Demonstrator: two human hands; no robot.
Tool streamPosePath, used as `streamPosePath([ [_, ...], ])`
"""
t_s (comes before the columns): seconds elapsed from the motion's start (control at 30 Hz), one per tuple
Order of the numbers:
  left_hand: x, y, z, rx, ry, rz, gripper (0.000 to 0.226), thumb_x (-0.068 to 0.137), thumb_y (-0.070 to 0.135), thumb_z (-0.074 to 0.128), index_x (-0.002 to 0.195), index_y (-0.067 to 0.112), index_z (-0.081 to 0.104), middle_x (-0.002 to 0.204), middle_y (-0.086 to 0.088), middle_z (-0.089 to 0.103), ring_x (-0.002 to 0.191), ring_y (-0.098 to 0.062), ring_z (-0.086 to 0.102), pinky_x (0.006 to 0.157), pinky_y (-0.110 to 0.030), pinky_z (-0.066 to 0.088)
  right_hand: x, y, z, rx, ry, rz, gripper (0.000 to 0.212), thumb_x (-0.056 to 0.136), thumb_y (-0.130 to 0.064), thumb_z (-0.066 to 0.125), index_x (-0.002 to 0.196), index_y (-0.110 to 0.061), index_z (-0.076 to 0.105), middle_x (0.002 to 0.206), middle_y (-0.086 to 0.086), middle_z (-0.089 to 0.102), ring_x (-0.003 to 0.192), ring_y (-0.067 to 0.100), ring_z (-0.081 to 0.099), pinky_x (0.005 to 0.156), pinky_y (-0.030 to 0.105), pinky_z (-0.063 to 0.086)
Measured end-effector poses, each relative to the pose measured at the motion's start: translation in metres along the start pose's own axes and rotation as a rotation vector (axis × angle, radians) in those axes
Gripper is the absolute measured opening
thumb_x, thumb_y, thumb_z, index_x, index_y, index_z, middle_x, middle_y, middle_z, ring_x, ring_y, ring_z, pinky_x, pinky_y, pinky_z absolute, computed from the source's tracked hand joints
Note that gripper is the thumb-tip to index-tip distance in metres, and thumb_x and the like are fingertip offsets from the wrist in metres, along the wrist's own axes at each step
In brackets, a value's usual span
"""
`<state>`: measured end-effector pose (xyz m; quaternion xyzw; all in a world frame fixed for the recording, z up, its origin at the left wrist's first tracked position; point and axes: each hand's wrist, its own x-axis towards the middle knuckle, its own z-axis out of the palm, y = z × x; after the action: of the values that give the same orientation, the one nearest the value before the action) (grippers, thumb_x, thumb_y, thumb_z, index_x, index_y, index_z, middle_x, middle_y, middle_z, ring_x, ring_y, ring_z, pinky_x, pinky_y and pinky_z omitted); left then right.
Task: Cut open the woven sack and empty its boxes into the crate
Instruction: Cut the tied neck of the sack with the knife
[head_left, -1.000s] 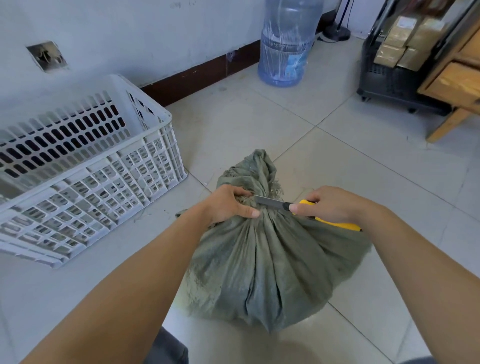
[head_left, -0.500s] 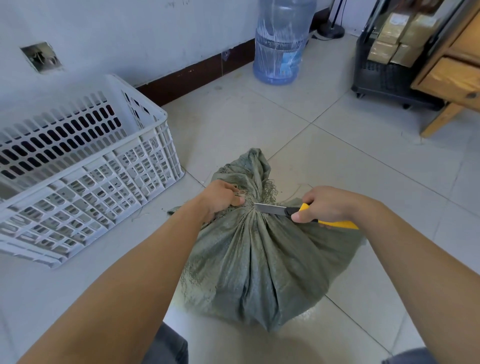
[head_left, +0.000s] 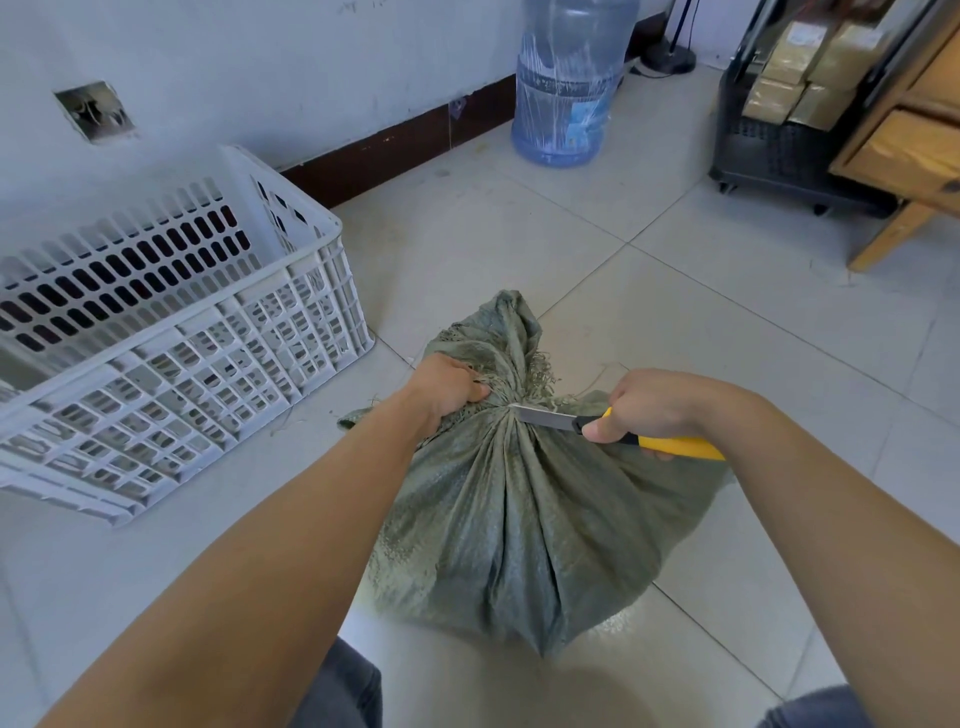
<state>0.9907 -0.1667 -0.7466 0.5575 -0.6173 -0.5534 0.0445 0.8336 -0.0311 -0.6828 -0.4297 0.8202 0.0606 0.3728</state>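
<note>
The knife (head_left: 550, 419) has been pulled back a touch, tip now at the tied neck of the woven sack (head_left: 519, 519), sat on the floor (head_left: 675, 291) near the crate (head_left: 291, 260) — neck clutched in the left grip (head_left: 447, 387), handle clenched in the right grip (head_left: 654, 405). The cut looks barely started.

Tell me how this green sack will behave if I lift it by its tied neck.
Probably floppy: the sack hangs in loose pleats below the neck that the left hand grips. It would likely sag, not roll, since its base spreads wide on the floor. Its bulging body suggests some weight, though I cannot be sure.
</note>
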Motion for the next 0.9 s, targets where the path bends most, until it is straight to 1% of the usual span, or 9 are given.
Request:
streamPosePath([
  [0.17, 0.001, -0.001, 0.0, -0.018, 0.019, 0.014, 0.036, 0.086, 0.008, 0.064, 0.12, -0.003, 0.059, 0.128, -0.016, 0.058, 0.118, -0.031, 0.055, 0.093, -0.033, 0.046, 0.001, -0.003, 0.0, -0.002, 0.011, 0.006, 0.044, 0.083, -0.045, 0.064, 0.065, -0.006, 0.06, 0.044, 0.002, 0.058, 0.043, 0.018, 0.052, 0.056, 0.027, 0.042],
  [0.3, 0.002, -0.005, -0.005, -0.071, -0.062, 0.03, 0.01, 0.085, -0.001, 0.06, 0.093, 0.006, 0.062, 0.094, -0.011, 0.064, 0.074, -0.018, 0.059, 0.066, -0.025, 0.05, 0.006, 0.0, 0.011, -0.119, 0.12, -0.045, 0.044, 0.084, -0.046, 0.062, 0.073, -0.003, 0.061, 0.057, 0.006, 0.057, 0.053, 0.017, 0.05, 0.054, 0.028, 0.036],
  [0.37, 0.005, -0.007, -0.006, -0.068, -0.08, -0.014, 0.017, 0.085, 0.001, 0.061, 0.076, 0.013, 0.053, 0.079, -0.004, 0.057, 0.066, -0.014, 0.053, 0.064, -0.023, 0.048, 0.011, 0.004, 0.016, -0.155, 0.187, -0.089, 0.037, 0.085, -0.043, 0.063, 0.067, -0.014, 0.048, 0.063, 0.0, 0.048, 0.058, 0.014, 0.042, 0.052, 0.029, 0.029],
  [0.5, 0.013, -0.017, -0.012, -0.104, -0.093, -0.114, 0.02, 0.082, 0.01, 0.069, 0.084, 0.015, 0.05, 0.092, -0.008, 0.051, 0.084, -0.02, 0.048, 0.074, -0.036, 0.042, 0.021, 0.006, 0.032, -0.142, 0.216, -0.113, 0.037, 0.087, -0.041, 0.061, 0.065, -0.021, 0.038, 0.069, -0.001, 0.047, 0.071, 0.021, 0.047, 0.05, 0.027, 0.027],
  [0.6, 0.02, -0.022, -0.014, -0.13, -0.061, -0.125, 0.018, 0.082, 0.01, 0.069, 0.09, 0.014, 0.054, 0.093, -0.009, 0.053, 0.085, -0.022, 0.05, 0.077, -0.04, 0.047, 0.025, 0.003, 0.038, 0.195, 0.019, -0.119, 0.037, 0.09, -0.036, 0.061, 0.067, -0.01, 0.048, 0.058, 0.007, 0.058, 0.048, 0.019, 0.055, 0.044, 0.02, 0.037],
  [0.67, 0.02, -0.021, -0.014, -0.143, -0.04, -0.116, 0.015, 0.084, 0.009, 0.067, 0.093, 0.012, 0.055, 0.094, -0.011, 0.056, 0.087, -0.024, 0.056, 0.088, -0.046, 0.05, 0.024, -0.002, 0.039, 0.252, -0.005, -0.097, 0.038, 0.091, -0.036, 0.059, 0.068, -0.007, 0.051, 0.057, 0.01, 0.06, 0.045, 0.019, 0.055, 0.044, 0.018, 0.039],
  [0.77, 0.016, -0.017, -0.013, -0.203, -0.026, -0.136, 0.018, 0.085, 0.007, 0.065, 0.102, 0.006, 0.059, 0.098, -0.015, 0.063, 0.094, -0.027, 0.062, 0.095, -0.049, 0.048, 0.025, -0.01, 0.046, -0.003, 0.246, -0.069, 0.039, 0.089, -0.041, 0.058, 0.068, -0.012, 0.044, 0.082, 0.014, 0.063, 0.074, 0.029, 0.059, 0.055, 0.03, 0.036],
  [0.83, 0.017, -0.018, -0.014, -0.227, -0.027, -0.153, 0.023, 0.084, 0.007, 0.067, 0.105, 0.001, 0.061, 0.103, -0.017, 0.065, 0.101, -0.032, 0.063, 0.094, -0.05, 0.048, 0.025, -0.015, 0.055, -0.127, 0.432, -0.066, 0.033, 0.092, -0.043, 0.055, 0.082, -0.012, 0.046, 0.099, 0.014, 0.064, 0.092, 0.034, 0.059, 0.063, 0.033, 0.036],
  [0.9, 0.021, -0.019, -0.015, -0.21, -0.029, -0.158, 0.021, 0.082, 0.009, 0.068, 0.1, -0.001, 0.06, 0.108, -0.014, 0.065, 0.108, -0.033, 0.06, 0.097, -0.049, 0.047, 0.025, -0.017, 0.061, -0.144, 0.518, -0.094, 0.028, 0.094, -0.042, 0.051, 0.093, -0.015, 0.047, 0.095, 0.009, 0.064, 0.088, 0.033, 0.057, 0.064, 0.034, 0.035],
])
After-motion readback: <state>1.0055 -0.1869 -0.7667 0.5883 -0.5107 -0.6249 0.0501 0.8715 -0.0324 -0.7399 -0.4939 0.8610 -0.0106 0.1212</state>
